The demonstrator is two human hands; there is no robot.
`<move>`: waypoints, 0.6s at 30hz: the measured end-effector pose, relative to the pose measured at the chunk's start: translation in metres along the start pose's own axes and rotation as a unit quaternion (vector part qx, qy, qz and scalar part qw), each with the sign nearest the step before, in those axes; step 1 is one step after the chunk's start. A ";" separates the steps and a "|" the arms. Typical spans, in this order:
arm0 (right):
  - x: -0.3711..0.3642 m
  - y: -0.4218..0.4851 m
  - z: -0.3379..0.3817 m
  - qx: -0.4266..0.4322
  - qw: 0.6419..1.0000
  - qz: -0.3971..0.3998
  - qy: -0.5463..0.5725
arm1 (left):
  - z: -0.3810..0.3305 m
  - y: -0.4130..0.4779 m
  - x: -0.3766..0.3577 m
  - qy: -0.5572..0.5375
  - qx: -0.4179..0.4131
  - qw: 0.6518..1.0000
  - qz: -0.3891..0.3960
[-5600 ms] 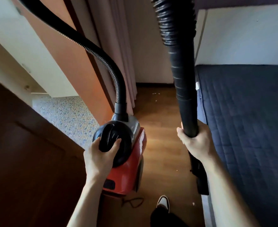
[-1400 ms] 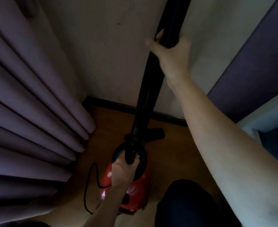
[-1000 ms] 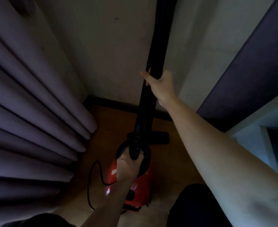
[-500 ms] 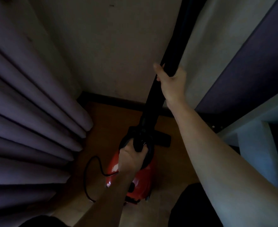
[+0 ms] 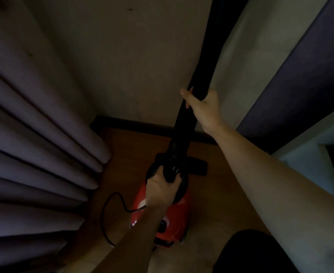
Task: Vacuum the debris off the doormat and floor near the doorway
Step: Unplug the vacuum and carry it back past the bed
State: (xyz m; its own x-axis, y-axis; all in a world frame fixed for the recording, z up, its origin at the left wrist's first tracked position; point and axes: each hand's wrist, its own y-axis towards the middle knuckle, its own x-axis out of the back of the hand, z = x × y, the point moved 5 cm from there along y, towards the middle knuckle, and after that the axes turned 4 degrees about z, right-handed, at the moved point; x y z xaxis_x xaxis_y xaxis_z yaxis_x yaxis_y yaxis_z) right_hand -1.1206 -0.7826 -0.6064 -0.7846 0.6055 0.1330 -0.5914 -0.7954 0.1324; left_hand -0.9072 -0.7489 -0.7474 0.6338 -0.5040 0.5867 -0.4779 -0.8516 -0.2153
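Left hand (image 5: 162,187) is clenched round the black carry handle (image 5: 173,169) on top of the red canister (image 5: 174,217). Right hand (image 5: 204,107) wraps the black wand (image 5: 183,131) above the canister, thumb across the front. The wand runs steeply up out of frame, and its lower end drops in behind the canister's handle. Can't tell if the canister is lifted or resting.

Floor nozzle (image 5: 198,167) sits on the wood floor (image 5: 126,154) just beyond the canister, near the baseboard (image 5: 142,124). Power cord (image 5: 105,211) loops left of the canister, with curtain folds (image 5: 34,144) further left.

No doormat in view, and it's too dark to spot debris. My read: this is repositioning the machine, not a cleaning pass. Next move is getting canister and nozzle to the doormat — keep the cord loop clear of the canister.
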 end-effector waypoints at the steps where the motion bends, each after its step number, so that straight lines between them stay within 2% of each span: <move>1: 0.000 0.000 0.000 0.001 1.000 0.002 -0.005 | -0.001 -0.001 0.001 0.003 -0.003 1.000 -0.001; 8: 0.001 -0.002 -0.002 -0.010 1.000 -0.010 -0.014 | -0.006 -0.009 0.005 0.059 0.002 0.998 -0.008; 18: -0.005 -0.010 -0.015 -0.036 0.998 -0.048 -0.008 | 0.001 -0.015 0.021 0.089 -0.068 0.994 -0.007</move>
State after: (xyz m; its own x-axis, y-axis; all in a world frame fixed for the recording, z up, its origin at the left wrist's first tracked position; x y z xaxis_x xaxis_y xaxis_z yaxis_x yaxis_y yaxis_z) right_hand -1.1133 -0.7783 -0.6235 -0.7203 0.6795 0.1395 -0.6765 -0.7326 0.0754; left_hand -0.8856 -0.7468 -0.7326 0.5295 -0.4489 0.7198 -0.5558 -0.8246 -0.1054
